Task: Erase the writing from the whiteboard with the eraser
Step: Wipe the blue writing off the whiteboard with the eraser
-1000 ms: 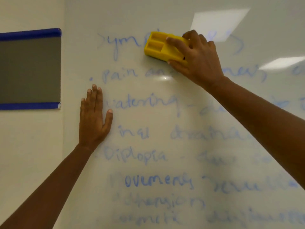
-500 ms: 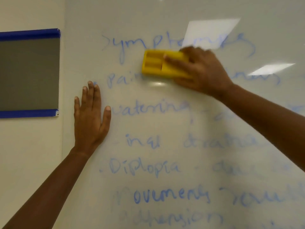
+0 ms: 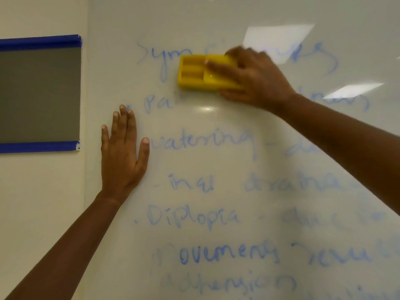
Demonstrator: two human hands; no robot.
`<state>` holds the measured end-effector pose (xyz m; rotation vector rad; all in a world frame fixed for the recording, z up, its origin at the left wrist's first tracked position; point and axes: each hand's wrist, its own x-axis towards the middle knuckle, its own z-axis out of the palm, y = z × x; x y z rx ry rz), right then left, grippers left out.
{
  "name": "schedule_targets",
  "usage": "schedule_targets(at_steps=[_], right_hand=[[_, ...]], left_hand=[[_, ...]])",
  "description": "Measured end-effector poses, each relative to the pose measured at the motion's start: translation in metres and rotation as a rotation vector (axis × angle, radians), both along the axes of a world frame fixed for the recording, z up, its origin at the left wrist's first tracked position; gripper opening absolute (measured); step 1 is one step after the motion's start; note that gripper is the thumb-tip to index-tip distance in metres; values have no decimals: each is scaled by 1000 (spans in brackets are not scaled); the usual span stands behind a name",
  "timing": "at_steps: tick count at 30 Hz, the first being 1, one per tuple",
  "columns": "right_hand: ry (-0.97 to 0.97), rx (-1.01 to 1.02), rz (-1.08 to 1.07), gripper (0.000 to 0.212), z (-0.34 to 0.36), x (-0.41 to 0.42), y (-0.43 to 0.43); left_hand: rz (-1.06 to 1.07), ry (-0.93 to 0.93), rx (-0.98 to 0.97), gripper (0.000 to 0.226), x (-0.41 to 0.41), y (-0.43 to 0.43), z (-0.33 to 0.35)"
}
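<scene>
A glossy whiteboard (image 3: 227,16) fills most of the view, covered with several lines of faded blue handwriting (image 3: 203,144). My right hand (image 3: 255,81) presses a yellow plastic eraser (image 3: 194,72) flat against the board at the top line, just right of the letters "Sym". The hand is motion-blurred. Part of the second line beside "pa" is wiped away below the eraser. My left hand (image 3: 123,156) lies flat on the board near its left edge, fingers spread upward, holding nothing.
Left of the whiteboard is a cream wall carrying a grey panel (image 3: 39,94) with blue strips along its top and bottom. Ceiling lights reflect in the board at the upper right (image 3: 277,40).
The eraser in my right hand went from the top line down to the second line, then back up to the top line. Part of the second line got wiped. My left hand stayed put.
</scene>
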<state>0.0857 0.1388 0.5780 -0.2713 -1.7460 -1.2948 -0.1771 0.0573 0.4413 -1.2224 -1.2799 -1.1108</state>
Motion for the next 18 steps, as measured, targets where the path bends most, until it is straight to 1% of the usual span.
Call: schedule_targets(at_steps=[3, 5, 7, 9, 11, 13, 14, 15, 16, 18], right_hand=[[323, -137, 37, 57, 29, -8, 3], [410, -176, 30, 56, 29, -21, 0], [350, -158, 2, 56, 12, -36, -3], [196, -112, 6, 55, -16, -45, -8], [10, -31, 66, 52, -41, -42, -12], [-172, 54, 71, 49, -50, -30, -12], [-228, 81, 49, 48, -47, -24, -10], [-246, 89, 25, 49, -40, -19, -9], [-220, 79, 13, 50, -30, -16, -7], [-52, 22, 5, 54, -7, -15, -4]], left_hand=[[-10, -3, 4, 67, 0, -1, 0], [-13, -5, 4, 67, 0, -1, 0], [-7, -7, 3, 66, -1, -1, 0], [-3, -10, 3, 67, -1, -1, 1], [-5, -11, 3, 67, 0, -2, 1], [-5, -2, -3, 67, -1, -2, 1], [-2, 7, -9, 66, -2, -3, 1], [4, 17, -13, 66, -3, -3, 1], [9, 28, -15, 65, -5, -4, 1], [7, 38, -7, 65, -8, -5, 3]])
